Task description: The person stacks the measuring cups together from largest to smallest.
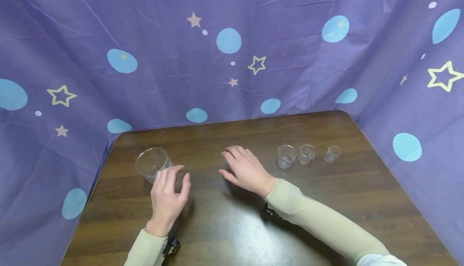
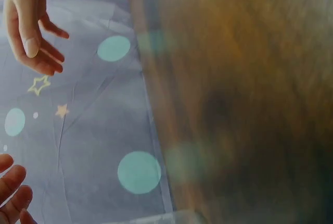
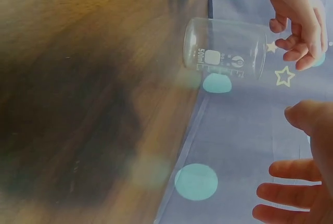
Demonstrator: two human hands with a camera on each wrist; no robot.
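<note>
A large clear glass beaker (image 1: 151,163), marked 500ml in the right wrist view, stands upright on the left of the table. My left hand (image 1: 169,197) is nearest to it, fingers loosely bent and thumb spread away, overlapping its near side in the head view. From the right wrist camera, the left fingers (image 3: 294,47) appear just above the beaker's rim, gripping nothing. My right hand (image 1: 248,171) hovers over the middle of the table, palm down, fingers relaxed and holding nothing. Part of the left fingers (image 2: 13,187) shows in the left wrist view.
Right of my right hand, three small clear beakers stand in a row: the largest (image 1: 286,158), a middle one (image 1: 306,155) and the smallest (image 1: 332,154). A purple patterned curtain (image 1: 232,93) hangs behind and beside the brown wooden table (image 1: 224,229).
</note>
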